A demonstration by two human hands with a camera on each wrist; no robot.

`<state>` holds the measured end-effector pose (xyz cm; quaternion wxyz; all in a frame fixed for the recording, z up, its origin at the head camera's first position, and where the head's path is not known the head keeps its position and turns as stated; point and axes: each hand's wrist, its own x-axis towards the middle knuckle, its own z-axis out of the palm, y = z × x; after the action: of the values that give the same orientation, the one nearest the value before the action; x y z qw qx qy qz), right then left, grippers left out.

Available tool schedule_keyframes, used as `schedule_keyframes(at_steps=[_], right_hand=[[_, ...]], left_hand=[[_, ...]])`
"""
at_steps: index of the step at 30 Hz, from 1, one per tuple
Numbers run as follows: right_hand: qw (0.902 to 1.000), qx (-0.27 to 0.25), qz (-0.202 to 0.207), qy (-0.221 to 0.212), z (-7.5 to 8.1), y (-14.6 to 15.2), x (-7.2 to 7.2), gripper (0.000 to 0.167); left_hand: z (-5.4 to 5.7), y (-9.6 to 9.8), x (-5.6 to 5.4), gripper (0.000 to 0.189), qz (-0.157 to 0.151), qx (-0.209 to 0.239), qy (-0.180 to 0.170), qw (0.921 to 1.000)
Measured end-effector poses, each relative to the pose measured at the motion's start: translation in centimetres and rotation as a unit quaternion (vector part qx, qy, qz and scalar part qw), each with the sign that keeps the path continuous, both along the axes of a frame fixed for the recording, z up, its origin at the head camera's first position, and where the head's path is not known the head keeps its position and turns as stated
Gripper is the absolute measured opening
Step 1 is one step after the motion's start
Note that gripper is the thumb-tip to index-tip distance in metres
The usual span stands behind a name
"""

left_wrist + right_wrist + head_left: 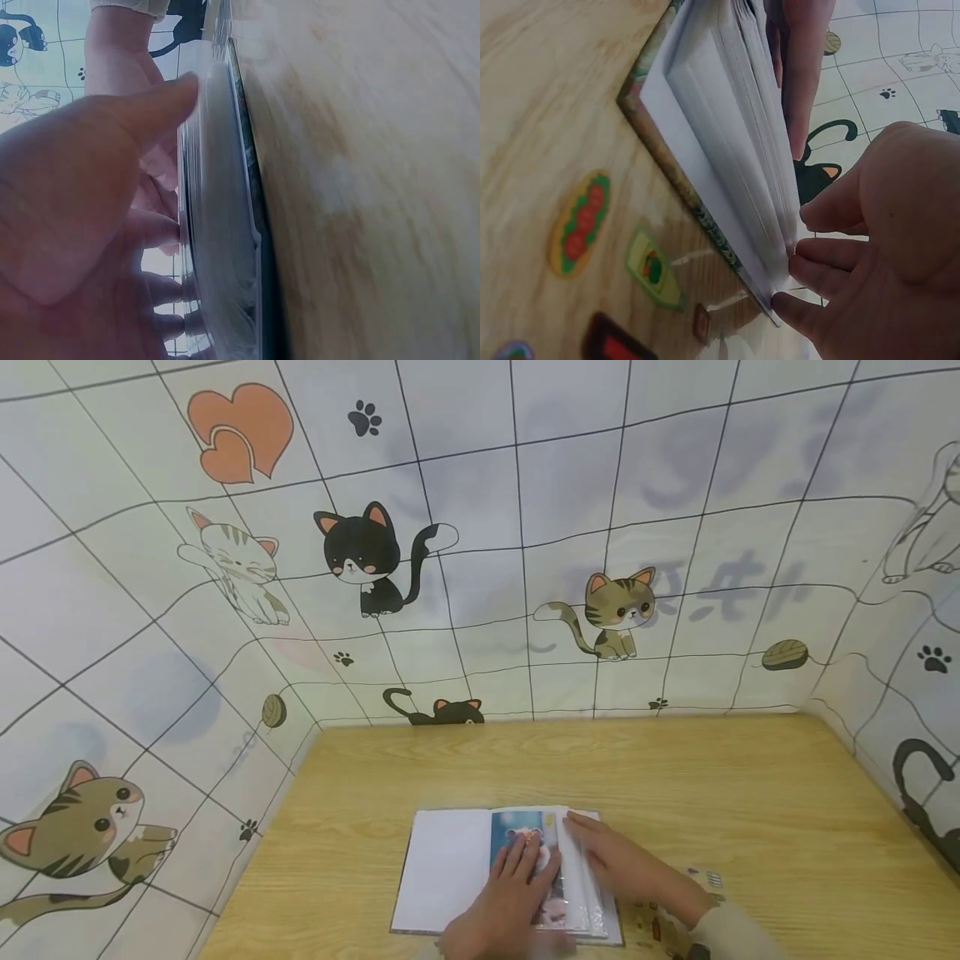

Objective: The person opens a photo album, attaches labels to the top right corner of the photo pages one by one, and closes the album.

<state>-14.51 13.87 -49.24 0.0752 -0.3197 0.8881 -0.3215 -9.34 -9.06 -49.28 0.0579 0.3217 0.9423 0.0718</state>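
Left hand [512, 881] lies flat on an opened album [446, 864]; right hand [626, 866], fingers extended, touches its page edges [594, 906]. Smoothing appears underway; turning would call for a pinch.

Left hand [513, 887], one: is lying palm down, fingers pointing forward, spreading slightly. Right hand [611, 853], one: is slanting leftward, fingers extending, forearm [681, 895] angling inward.
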Motion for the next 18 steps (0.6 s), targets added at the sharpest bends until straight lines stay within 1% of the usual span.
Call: schedule_keyframes(at_steps=[1,4,11,13,16,18], right_hand=[[1.0,0.001,0.003,0.003,-0.08,0.03,0.05,0.046],[0.9999,0.008,0.004,0.012,-0.32,0.09,0.15,0.046],[0.9996,0.027,-0.004,0.011,-0.49,0.03,0.23,0.042],[0.9992,0.036,-0.009,0.011,-0.44,-0.1,0.25,0.042],[0.9984,0.052,-0.019,0.014,-0.26,-0.38,0.35,0.043],[0.9976,0.062,-0.023,0.017,-0.06,-0.6,0.48,0.043]], left_hand=[[0.02,-0.02,0.01,0.091,-0.001,-0.001,0.005,1.0],[0.2,-0.03,0.07,0.09,0.0,0.003,0.0,1.0],[0.57,-0.16,-0.06,0.091,0.004,0.016,-0.04,0.9991],[0.53,-0.21,-0.13,0.09,0.003,0.02,-0.042,0.9989],[0.45,-0.26,-0.22,0.089,0.0,0.031,-0.035,0.9989],[0.48,-0.27,-0.25,0.087,0.001,0.04,-0.04,0.9984]])
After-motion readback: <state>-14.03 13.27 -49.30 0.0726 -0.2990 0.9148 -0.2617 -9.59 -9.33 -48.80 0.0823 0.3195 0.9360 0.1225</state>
